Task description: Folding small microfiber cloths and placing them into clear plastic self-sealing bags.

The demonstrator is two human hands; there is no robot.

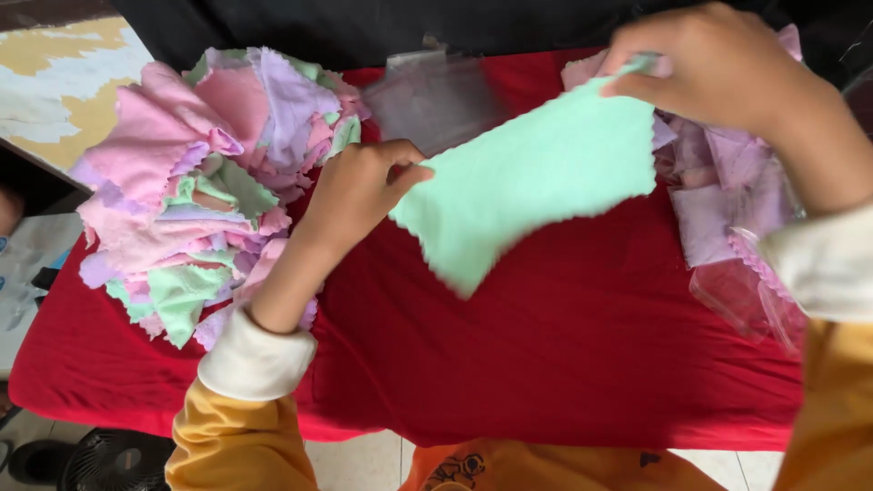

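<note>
Heap of soft pastel cloths (195, 191), zigzag edges, just left of left hand (350, 195). Left hand pinches mint cloth (527, 186), thin and floppy, stretched across to right hand (718, 68) gripping its top corner. Clear plastic sleeves (746, 291) lie under the right wrist on red tablecloth (546, 364).

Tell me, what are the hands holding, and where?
Both hold one green cloth: left hand pinches its left edge, right hand its top right corner.

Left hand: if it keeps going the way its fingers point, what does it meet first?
The left hand points up-right and already pinches the mint green cloth. Past that edge, probably the clear plastic bag on the red cover; depth is unclear.
</note>
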